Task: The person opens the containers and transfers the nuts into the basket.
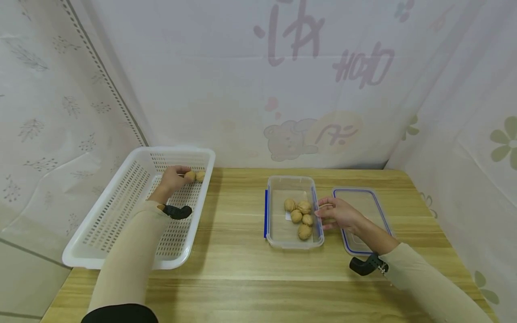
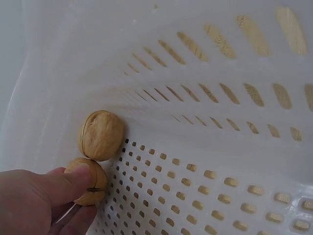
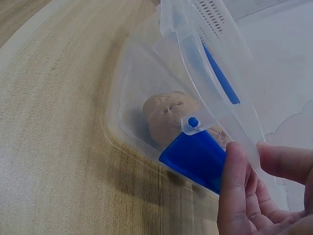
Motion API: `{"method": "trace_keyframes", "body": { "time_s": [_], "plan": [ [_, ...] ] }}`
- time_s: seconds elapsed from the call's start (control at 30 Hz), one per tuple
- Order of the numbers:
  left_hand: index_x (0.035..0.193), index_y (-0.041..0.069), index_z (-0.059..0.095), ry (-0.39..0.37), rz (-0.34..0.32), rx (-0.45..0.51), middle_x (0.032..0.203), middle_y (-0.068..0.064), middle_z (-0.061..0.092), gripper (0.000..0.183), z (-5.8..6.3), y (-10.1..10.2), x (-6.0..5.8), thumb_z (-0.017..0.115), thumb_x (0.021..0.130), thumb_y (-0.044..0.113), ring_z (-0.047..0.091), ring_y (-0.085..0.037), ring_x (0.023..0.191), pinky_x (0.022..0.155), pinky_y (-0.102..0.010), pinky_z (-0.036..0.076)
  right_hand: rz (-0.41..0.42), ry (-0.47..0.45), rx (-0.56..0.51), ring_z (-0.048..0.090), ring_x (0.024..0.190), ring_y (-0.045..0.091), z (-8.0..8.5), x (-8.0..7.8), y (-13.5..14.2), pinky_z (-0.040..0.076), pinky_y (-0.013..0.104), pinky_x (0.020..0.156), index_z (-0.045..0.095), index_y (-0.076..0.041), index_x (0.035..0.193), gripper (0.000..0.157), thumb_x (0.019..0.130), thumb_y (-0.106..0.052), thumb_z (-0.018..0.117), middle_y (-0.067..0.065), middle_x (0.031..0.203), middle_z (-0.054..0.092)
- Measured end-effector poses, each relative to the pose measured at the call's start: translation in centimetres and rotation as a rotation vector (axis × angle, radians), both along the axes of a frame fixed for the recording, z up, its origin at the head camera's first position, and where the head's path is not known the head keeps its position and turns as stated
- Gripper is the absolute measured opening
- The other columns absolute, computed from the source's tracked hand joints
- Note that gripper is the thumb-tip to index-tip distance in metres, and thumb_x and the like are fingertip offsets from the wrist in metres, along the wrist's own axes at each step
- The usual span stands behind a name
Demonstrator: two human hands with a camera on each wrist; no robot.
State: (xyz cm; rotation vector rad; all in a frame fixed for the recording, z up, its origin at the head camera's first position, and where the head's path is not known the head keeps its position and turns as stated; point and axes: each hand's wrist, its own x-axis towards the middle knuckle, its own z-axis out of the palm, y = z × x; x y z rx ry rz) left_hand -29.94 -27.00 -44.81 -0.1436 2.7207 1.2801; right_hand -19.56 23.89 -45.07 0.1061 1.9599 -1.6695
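Two walnuts (image 2: pixel 101 135) lie at the basket's (image 1: pixel 203 197) two o'clock. Left hand (image 1: pixel 171 180) pinches one, right hand (image 1: pixel 341 212) the box's three-o'clock rim (image 1: pixel 320 231).

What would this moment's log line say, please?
left fingers: pinch round brown walnut inside white perforated plastic basket | right fingers: pinch rim of clear rectangular plastic box, walnuts inside | clear blue-edged plastic lid: on brown wooden table

This is a curtained-off tabletop nook, though whether in a home or elsewhere cannot be told: a pale cartoon-printed sheet (image 1: pixel 226 89) hangs behind the wood-grain table (image 1: pixel 242 264), a sprig-patterned sheet (image 1: pixel 44 107) to its left, a flower-patterned sheet (image 1: pixel 472 139) to its right.
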Motion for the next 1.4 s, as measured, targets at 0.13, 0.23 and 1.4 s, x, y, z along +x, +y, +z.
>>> {"method": "trace_keyframes", "body": {
  "time_s": [0.13, 0.23, 1.4],
  "plan": [
    [0.142, -0.011, 0.049, 0.006, 0.007, 0.005, 0.142, -0.032, 0.050, 0.046, 0.0, 0.1, 0.0, 0.061, 0.101, 0.005, 0.048, -0.045, 0.130, 0.107, -0.053, 0.044, -0.001, -0.001, -0.001, 0.062, 0.085, 0.013, -0.1, 0.0, 0.0, 0.061, 0.031, 0.072, 0.043, 0.006, 0.133, 0.042, 0.099, -0.006, 0.064, 0.004, 0.098, 0.061],
    [0.143, -0.010, 0.047, -0.001, 0.004, 0.003, 0.143, -0.032, 0.049, 0.047, 0.1, 0.1, 0.1, 0.061, 0.102, 0.006, 0.047, -0.046, 0.131, 0.107, -0.053, 0.044, -0.001, 0.000, -0.002, 0.062, 0.085, 0.013, -0.2, 0.0, 0.0, 0.061, 0.031, 0.072, 0.043, 0.006, 0.133, 0.043, 0.099, -0.006, 0.065, 0.004, 0.098, 0.061],
    [0.158, -0.007, 0.022, 0.091, -0.213, -0.189, 0.161, -0.034, 0.021, 0.068, 7.2, 0.5, 0.9, 0.029, 0.112, 0.043, 0.019, -0.053, 0.147, 0.117, -0.066, 0.021, 0.027, 0.006, -0.013, 0.063, 0.085, 0.013, 0.1, -0.1, 0.2, 0.061, 0.030, 0.071, 0.042, 0.006, 0.133, 0.042, 0.099, -0.005, 0.064, 0.004, 0.097, 0.061]
  ]
}}
